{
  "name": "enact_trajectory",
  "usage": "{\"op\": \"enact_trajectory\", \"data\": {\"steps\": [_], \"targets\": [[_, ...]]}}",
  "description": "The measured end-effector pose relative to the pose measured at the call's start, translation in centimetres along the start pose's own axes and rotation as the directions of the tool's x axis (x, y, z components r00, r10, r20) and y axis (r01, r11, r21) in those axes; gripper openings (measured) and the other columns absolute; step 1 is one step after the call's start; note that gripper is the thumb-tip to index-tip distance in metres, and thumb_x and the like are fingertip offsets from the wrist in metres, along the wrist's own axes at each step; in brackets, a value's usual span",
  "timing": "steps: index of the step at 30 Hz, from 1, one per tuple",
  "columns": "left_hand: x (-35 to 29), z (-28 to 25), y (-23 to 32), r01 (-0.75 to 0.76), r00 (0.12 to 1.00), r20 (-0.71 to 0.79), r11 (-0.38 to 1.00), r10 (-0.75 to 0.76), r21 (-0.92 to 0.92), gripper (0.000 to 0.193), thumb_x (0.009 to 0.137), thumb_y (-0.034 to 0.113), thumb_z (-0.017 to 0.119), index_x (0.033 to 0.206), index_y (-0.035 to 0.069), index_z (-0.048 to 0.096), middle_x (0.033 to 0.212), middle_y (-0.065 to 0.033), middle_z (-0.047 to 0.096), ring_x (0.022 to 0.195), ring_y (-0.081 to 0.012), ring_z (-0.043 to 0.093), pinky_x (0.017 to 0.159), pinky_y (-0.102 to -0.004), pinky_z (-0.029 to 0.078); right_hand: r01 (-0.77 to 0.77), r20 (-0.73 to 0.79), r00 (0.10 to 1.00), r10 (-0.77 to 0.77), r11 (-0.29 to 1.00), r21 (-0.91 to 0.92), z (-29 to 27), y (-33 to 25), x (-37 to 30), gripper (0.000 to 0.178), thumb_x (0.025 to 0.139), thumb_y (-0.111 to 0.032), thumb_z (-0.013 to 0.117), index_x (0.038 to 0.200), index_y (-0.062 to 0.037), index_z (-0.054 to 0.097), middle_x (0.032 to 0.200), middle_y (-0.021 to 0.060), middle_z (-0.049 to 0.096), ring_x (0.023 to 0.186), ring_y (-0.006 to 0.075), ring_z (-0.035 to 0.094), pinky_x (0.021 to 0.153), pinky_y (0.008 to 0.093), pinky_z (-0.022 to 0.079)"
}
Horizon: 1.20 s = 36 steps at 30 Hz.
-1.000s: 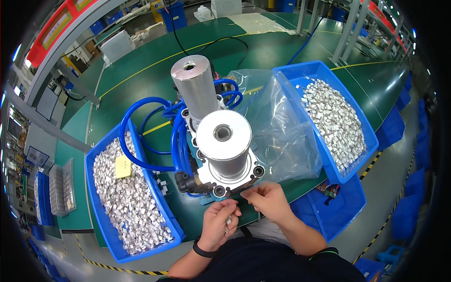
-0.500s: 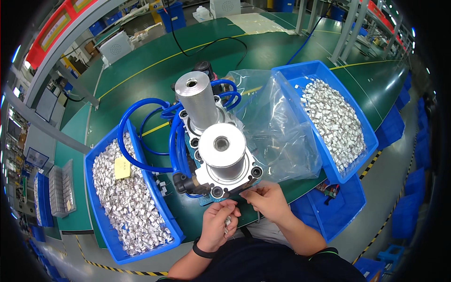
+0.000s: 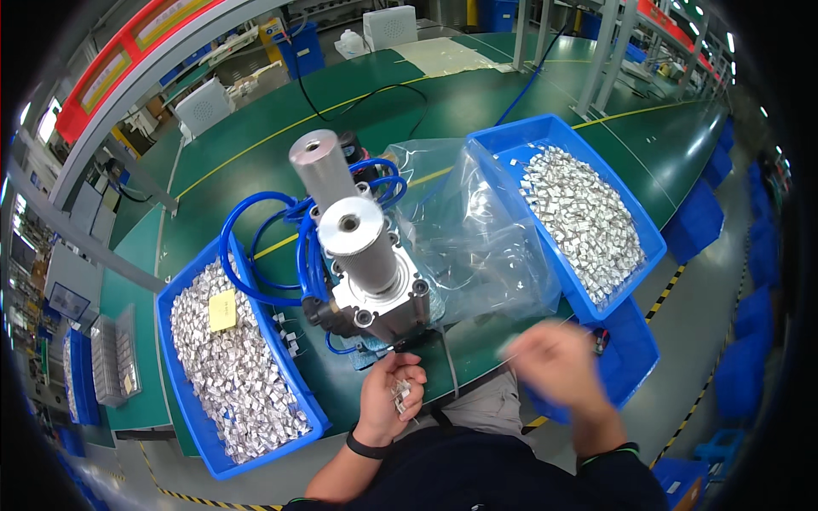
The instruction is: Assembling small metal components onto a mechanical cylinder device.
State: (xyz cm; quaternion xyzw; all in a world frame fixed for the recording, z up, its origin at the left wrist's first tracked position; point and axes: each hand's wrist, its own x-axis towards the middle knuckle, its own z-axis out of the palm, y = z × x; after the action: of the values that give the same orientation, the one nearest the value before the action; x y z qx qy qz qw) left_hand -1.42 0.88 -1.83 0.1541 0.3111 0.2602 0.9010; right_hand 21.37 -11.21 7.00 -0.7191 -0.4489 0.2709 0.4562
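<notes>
Small white parts (image 3: 401,393) cupped in left hand (image 3: 383,399), blurred right hand (image 3: 558,364) moved away rightward, its grip unclear

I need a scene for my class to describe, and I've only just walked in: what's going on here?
A person is handling small whitish parts at a green workbench. Their left grip holds several, fingers curled around them, in front of a machine with two metal cylinders. The right grip is apart from the machine, too blurred to show whether it holds anything. The left blue tray and right blue tray both contain many similar-looking pieces.
</notes>
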Motion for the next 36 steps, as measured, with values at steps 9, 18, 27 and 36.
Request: {"op": "enact_trajectory", "data": {"steps": [9, 18, 27, 36], "targets": [[0.0, 2.2, -0.2, 0.081, 0.989, 0.118, 0.994, -0.09, 0.08, 0.041, 0.101, 0.04, 0.039, 0.108, 0.001, 0.051, 0.081, -0.0102, 0.06, 0.046, -0.0104, 0.043, 0.033, -0.0218, 0.029, 0.201, 0.304, 0.931, -0.201, 0.979, 0.03, 6.8, -1.1, -0.6, 0.026, 0.081, -0.022, 0.072, 0.101, -0.0063, 0.067, 0.09, 0.0114, 0.062, 0.083, 0.0258, 0.063, 0.074, 0.0357, 0.05], [0.2, 1.6, 0.2, 0.085, 0.991, 0.081, 0.977, -0.103, 0.195, 0.039, 0.101, 0.038, 0.038, 0.106, 0.001, 0.05, 0.073, -0.0087, 0.057, 0.044, -0.0104, 0.048, 0.03, -0.0202, 0.03, 0.267, 0.544, 0.816, -0.198, 0.962, -0.051, 8.4, 0.1, 0.6, 0.025, 0.086, -0.025, 0.069, 0.105, -0.0084, 0.067, 0.095, 0.0095, 0.056, 0.084, 0.0225, 0.06, 0.074, 0.0322, 0.048], [0.0, 1.9, 0.7, 0.158, 0.974, 0.142, 0.977, -0.178, 0.143, 0.038, 0.102, 0.036, 0.035, 0.105, 0.0, 0.049, 0.074, -0.0129, 0.06, 0.041, -0.0121, 0.049, 0.03, -0.0197, 0.031, 0.033, 0.547, 0.828, -0.124, 0.984, 0.173, 8.3, 1.8, 1.3, 0.016, 0.087, -0.014, 0.069, 0.1, -0.0053, 0.067, 0.095, 0.0064, 0.056, 0.082, 0.0158, 0.058, 0.072, 0.0278, 0.048], [1.0, 1.8, 0.2, 0.212, 0.972, 0.045, 0.944, -0.23, 0.254, 0.04, 0.1, 0.039, 0.036, 0.105, 0.001, 0.049, 0.076, -0.0138, 0.059, 0.042, -0.0159, 0.051, 0.028, -0.0218, 0.033, 0.224, 0.565, 0.792, -0.23, 0.971, 0.082, 7.4, 1.1, 1.1, 0.017, 0.089, -0.022, 0.065, 0.099, -0.0085, 0.068, 0.096, 0.0106, 0.058, 0.089, 0.0272, 0.061, 0.078, 0.0359, 0.048]]}}
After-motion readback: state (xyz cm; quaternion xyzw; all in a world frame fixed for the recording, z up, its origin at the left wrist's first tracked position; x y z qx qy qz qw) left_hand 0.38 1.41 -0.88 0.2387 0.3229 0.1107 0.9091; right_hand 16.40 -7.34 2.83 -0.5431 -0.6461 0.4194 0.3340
